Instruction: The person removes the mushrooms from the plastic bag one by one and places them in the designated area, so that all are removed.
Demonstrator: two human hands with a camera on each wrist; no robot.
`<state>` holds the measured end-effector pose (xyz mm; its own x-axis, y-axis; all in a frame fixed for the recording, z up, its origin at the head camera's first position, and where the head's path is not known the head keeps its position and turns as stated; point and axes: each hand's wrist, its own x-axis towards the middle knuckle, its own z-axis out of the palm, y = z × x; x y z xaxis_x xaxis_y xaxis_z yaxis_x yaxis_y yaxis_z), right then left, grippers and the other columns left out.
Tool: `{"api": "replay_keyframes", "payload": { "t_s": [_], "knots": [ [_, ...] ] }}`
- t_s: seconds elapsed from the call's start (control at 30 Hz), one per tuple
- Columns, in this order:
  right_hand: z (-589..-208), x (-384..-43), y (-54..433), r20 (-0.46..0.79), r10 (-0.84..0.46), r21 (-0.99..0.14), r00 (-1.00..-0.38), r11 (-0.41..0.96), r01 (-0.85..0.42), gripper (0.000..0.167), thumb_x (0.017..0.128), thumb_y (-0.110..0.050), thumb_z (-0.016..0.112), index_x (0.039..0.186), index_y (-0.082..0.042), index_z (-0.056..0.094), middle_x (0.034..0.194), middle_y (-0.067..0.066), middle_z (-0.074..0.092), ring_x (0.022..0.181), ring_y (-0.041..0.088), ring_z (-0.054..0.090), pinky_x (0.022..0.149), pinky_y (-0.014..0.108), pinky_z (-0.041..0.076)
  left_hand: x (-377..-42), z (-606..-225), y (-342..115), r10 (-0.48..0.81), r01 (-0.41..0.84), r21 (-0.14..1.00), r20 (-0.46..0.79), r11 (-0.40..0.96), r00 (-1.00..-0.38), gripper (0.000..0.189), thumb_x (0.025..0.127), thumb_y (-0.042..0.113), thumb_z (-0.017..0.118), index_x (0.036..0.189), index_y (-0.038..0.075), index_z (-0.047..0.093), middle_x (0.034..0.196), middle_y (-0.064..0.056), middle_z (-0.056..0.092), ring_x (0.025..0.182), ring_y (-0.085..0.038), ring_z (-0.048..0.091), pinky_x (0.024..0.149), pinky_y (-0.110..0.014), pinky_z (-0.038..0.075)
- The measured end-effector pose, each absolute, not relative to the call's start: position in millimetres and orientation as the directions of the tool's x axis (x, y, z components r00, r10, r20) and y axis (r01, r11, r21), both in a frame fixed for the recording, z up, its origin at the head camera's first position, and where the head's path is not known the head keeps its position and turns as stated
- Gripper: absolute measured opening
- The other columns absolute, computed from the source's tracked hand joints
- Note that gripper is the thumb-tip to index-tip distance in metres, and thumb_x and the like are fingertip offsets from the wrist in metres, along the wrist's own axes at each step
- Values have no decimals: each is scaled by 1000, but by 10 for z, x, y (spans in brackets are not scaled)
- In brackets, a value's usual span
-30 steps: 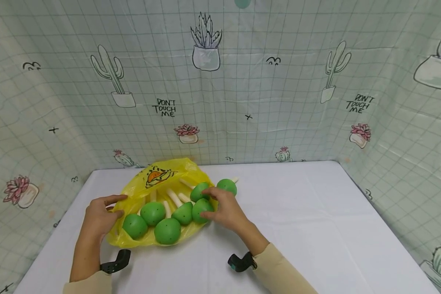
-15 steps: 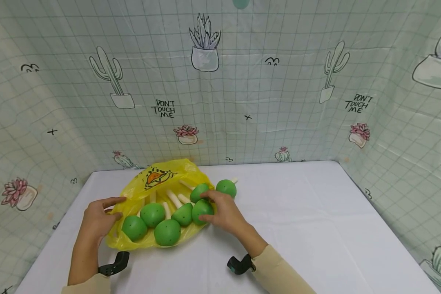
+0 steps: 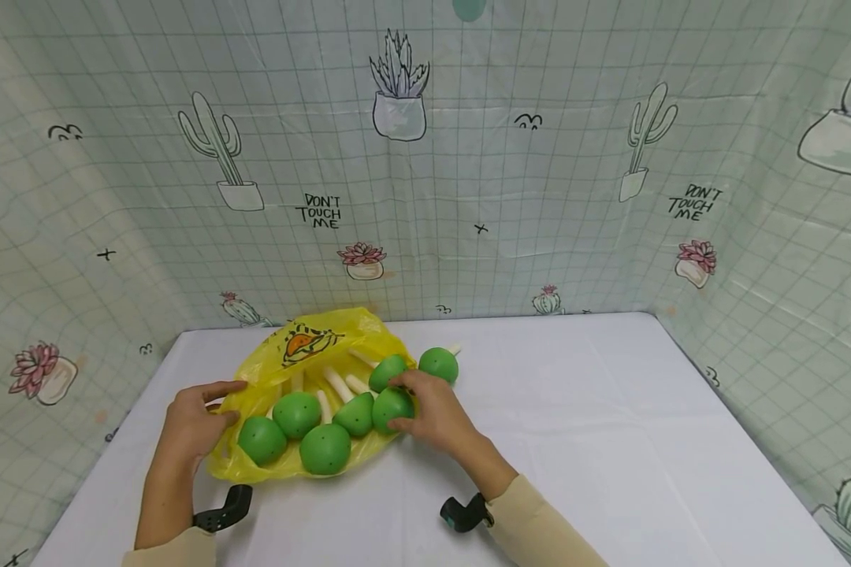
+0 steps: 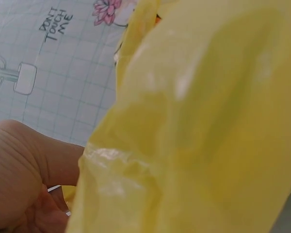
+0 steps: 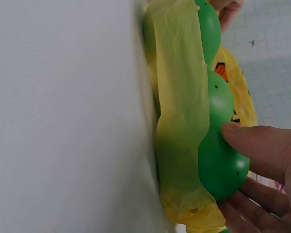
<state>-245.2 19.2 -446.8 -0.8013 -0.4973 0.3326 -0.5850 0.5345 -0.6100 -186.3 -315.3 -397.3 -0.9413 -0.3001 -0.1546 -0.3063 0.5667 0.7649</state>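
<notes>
At right end of yellow bag (image 3: 365, 331), right hand (image 3: 434, 411) part-curled round green cap (image 3: 388, 409), likely light, smooth, firm, best gripped across its sides; left hand (image 3: 188, 419) loosely bent at bag's left edge, grip unclear.

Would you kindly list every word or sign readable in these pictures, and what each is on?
"DON'T TOUCH ME": on the patterned cloth, twice in the head view, once in the left wrist view.
"X": small crosses on the same cloth.
Black-and-orange print on the yellow bag: too small to tell whether it holds any words.
</notes>
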Motion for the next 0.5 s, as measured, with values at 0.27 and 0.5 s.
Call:
{"api": "replay_keyframes", "payload": {
  "t_s": [0.27, 0.5],
  "knots": [
    [-4471, -2447, 182, 338, -501, -590, -797, 547, -594, 48, 79, -9, 93, 121, -2, 72, 122, 11, 72, 115, 29, 67, 100, 45, 56, -1853, -3983, -3173, -293, -307, 762, -160, 570, -943, 54, 98, -7, 56, 151, -4, 52, 162, -35, 30, 141, -56, 38, 114, -63, 41],
    [-4465, -2458, 175, 328, -522, -559, -787, 565, -607, 53, 75, -7, 94, 123, 0, 72, 125, 14, 71, 119, 34, 66, 104, 49, 53, -1868, -3974, -3173, -292, -307, 765, -162, 567, -943, 53, 98, -8, 56, 151, -4, 51, 162, -35, 29, 141, -56, 38, 114, -63, 41]
  ]
}}
